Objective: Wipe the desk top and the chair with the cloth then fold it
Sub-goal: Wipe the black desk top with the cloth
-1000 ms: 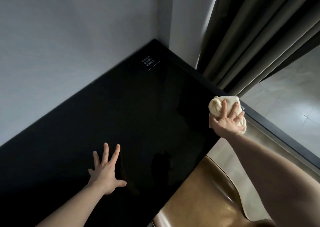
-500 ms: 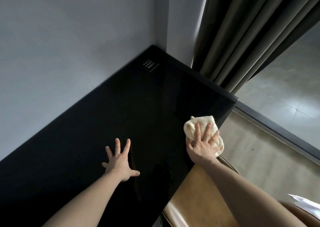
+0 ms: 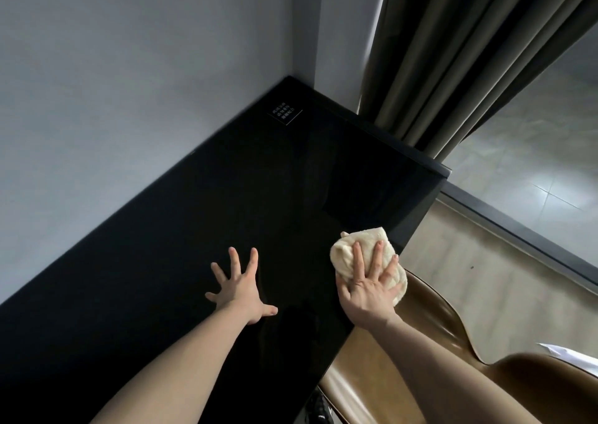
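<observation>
A pale grey wall fills the left side, and the glossy black bench runs along its foot into the far corner. Near that corner a small printed label lies flat on the bench top; its text is too small to read. The left hand lies palm-down on the black surface with its fingers spread wide, grasping nothing. Just to its right, apart from it, the right hand presses flat on a bunched cream cloth, fingers spread over the top of it rather than curled around it. The cloth sits at the bench's near edge, its right part hanging past that edge above the brown chair, whose smooth curved shell shows below the forearm. Behind, dark curtains hang in folds beside the bench's far end, and a light tiled floor lies on the right.
</observation>
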`<state>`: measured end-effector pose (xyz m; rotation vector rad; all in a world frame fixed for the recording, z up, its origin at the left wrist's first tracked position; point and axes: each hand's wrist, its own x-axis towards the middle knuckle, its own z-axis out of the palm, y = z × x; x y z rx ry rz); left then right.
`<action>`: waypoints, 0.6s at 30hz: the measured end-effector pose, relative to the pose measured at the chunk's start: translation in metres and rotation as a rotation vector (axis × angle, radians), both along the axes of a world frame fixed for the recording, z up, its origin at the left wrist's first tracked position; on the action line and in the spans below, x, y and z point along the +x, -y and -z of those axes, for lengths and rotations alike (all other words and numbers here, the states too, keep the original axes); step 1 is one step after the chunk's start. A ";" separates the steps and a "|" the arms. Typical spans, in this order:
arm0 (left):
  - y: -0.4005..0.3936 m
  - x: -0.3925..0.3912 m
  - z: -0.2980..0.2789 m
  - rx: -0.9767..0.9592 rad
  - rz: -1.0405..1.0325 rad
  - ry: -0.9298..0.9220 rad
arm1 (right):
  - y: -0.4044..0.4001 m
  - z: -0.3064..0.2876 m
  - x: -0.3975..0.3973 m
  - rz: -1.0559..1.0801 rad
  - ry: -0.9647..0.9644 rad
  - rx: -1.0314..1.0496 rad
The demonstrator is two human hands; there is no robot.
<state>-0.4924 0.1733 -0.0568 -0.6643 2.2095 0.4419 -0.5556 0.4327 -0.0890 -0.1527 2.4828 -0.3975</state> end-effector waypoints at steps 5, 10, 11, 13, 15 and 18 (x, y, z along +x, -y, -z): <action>0.000 0.000 0.003 0.000 -0.004 0.009 | -0.024 0.002 -0.076 0.030 -0.003 0.066; 0.001 0.000 0.004 0.016 -0.039 0.007 | -0.050 -0.006 -0.174 0.086 -0.012 0.110; 0.001 -0.001 0.005 0.025 -0.044 0.010 | -0.055 -0.006 -0.190 0.094 -0.023 0.126; 0.000 -0.001 0.006 0.029 -0.046 0.003 | -0.062 -0.008 -0.218 0.113 -0.042 0.155; -0.001 0.000 0.008 0.019 -0.052 -0.008 | -0.068 -0.010 -0.242 0.142 -0.042 0.183; -0.003 0.002 0.011 0.002 -0.057 -0.035 | -0.072 -0.011 -0.267 0.162 -0.034 0.218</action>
